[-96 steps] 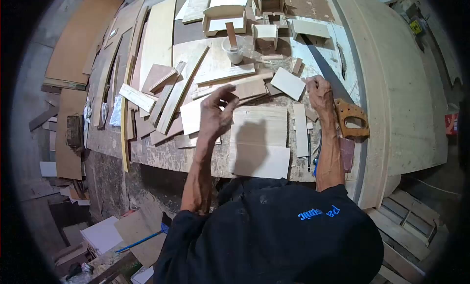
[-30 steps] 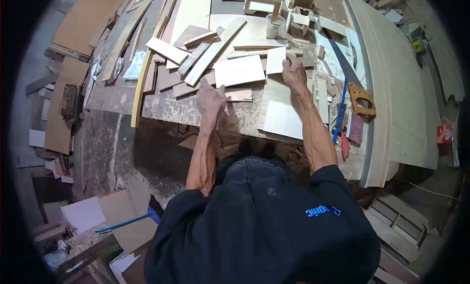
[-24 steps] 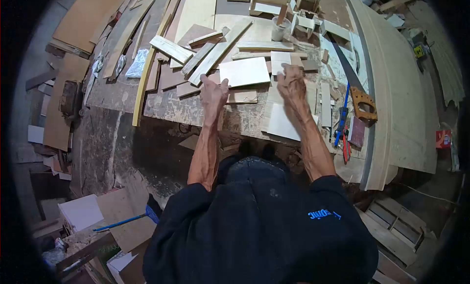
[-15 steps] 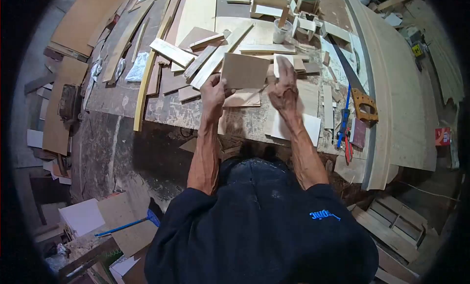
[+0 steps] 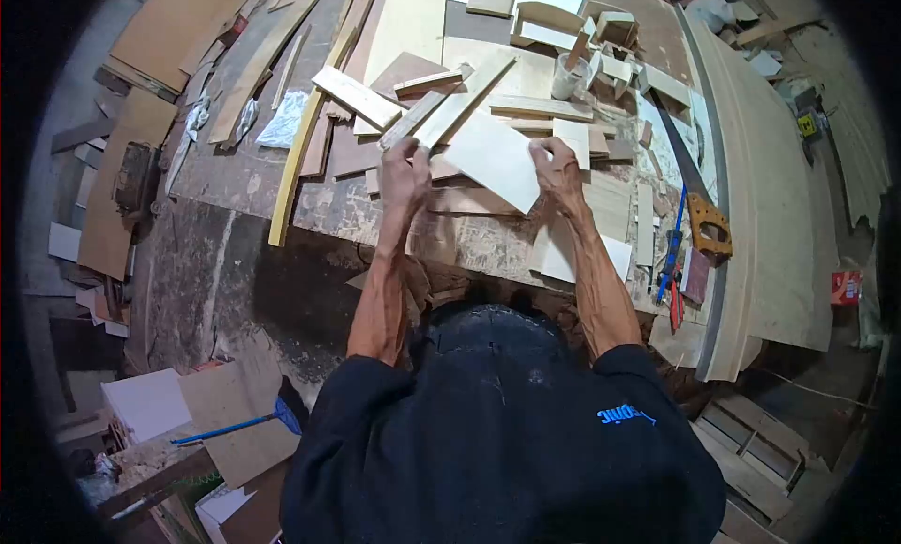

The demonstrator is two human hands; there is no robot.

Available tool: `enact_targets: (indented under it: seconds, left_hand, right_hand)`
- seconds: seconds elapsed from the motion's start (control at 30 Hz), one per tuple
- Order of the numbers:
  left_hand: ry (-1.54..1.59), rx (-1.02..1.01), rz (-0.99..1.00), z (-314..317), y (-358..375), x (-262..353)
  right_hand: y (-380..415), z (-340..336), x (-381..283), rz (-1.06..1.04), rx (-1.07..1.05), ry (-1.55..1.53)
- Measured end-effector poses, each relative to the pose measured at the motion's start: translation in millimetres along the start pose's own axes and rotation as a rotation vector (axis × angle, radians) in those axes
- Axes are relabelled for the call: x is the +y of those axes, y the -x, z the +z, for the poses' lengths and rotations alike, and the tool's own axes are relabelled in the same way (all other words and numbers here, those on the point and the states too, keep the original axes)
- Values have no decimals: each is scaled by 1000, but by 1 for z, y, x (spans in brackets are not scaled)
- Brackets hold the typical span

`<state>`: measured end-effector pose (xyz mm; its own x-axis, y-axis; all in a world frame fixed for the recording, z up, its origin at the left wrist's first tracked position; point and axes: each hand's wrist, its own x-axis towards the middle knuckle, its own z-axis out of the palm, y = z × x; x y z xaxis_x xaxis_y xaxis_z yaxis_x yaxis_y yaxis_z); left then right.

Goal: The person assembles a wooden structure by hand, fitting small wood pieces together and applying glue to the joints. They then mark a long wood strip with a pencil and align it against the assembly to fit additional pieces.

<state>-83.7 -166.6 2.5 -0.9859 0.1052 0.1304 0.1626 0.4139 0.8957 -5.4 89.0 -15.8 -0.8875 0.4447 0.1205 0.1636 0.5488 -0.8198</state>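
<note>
By the near edge of the counter (image 5: 343,206), the right hand (image 5: 560,168) pinches a panel (image 5: 493,159), likely light, stiff, best held by opposite edges; the left hand (image 5: 405,176) curls, contact unclear.

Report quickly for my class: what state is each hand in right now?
Left hand: fingers partly curled beside the white panel; whether it grips anything cannot be told.
Right hand: closed, holding the white panel at its right edge.
</note>
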Motion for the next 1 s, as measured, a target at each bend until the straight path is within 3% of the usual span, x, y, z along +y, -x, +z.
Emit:
enact_targets:
  seconds: [0.07, 0.2, 0.33, 0.43, 0.6, 0.73, 1.0]
  left_hand:
    - [-403, 202, 250, 2, -25, -14]
    - [-875, 113, 336, 9, -64, -26]
    - [-975, 6, 368, 10, -89, -31]
    - [-1091, -112, 392, 7, -97, -31]
    - [-802, -113, 436, -7, -94, -26]
    - [-789, -55, 410, -17, -101, -47]
    - [-987, 230, 481, -14, -87, -26]
  right_hand:
    - [-4, 4, 12, 82, 122, 104]
    - [2, 12, 24, 117, 222, 51]
    - [15, 15, -1, 111, 248, 40]
    - [23, 16, -7, 104, 124, 22]
    - [30, 18, -24, 113, 76, 191]
    - [30, 23, -17, 27, 121, 203]
    - [26, 29, -4, 275, -12, -48]
